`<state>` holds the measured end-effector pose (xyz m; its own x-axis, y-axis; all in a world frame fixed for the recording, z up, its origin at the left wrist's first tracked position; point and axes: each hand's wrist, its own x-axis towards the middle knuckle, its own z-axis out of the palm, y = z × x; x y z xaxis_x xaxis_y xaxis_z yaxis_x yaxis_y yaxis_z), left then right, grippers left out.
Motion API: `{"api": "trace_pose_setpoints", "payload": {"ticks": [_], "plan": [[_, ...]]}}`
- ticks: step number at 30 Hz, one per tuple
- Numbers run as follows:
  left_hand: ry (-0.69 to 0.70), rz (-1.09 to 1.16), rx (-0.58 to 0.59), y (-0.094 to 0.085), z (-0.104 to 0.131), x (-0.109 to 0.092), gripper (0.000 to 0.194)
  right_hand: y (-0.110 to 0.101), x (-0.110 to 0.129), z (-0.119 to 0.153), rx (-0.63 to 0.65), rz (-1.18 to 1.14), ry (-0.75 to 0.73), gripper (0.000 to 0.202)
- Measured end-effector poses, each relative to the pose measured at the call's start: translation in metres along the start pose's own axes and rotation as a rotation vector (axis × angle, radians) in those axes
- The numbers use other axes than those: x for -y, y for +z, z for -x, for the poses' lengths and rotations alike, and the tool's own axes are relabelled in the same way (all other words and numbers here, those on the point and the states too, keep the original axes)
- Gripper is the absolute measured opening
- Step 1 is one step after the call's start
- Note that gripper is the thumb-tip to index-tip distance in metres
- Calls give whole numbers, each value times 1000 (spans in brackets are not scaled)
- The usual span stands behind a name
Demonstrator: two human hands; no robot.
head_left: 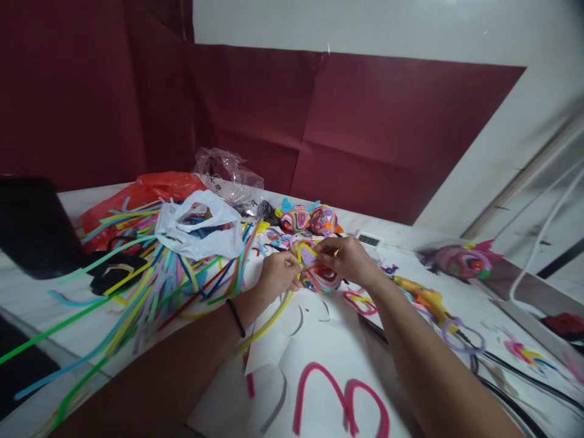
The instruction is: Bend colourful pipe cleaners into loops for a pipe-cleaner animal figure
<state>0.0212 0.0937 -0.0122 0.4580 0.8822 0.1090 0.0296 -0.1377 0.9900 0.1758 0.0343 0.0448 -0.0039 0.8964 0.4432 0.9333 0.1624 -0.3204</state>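
A ball (322, 280) wound in bright, many-coloured fuzzy pipe cleaners rests on the table between my two hands. My left hand (280, 275) is closed at its left side, pinching a yellow pipe cleaner (270, 322) whose long tail curves down toward the white paper. On the upper right of the ball, my right hand (347, 258) has its fingers pinched near the yellow strand's other end. Its fingertips are partly hidden, but the strand appears to run between both hands. Two similar decorated balls, one with blue tufts (294, 217) and one with an orange bit (323, 220), stand behind.
Loose pipe cleaners (152, 274) spread across the left, under a white plastic bag (196, 226) and beside a red bag (168, 181). A yellow glue gun (431, 302) with a black cord lies right. A pink decorated ball (469, 260) sits farther right. White paper (314, 347) covers the front.
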Motion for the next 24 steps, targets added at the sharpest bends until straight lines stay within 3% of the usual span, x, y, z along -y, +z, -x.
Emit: {"api": "trace_pose_setpoints", "payload": {"ticks": [10,24], "plan": [[-61,186,72,-3,4,-9,13,-1,2,0,-1,-19,-7,15],[-120,287,93,0,3,1,13,1,1,0,-1,-21,-7,15]]}}
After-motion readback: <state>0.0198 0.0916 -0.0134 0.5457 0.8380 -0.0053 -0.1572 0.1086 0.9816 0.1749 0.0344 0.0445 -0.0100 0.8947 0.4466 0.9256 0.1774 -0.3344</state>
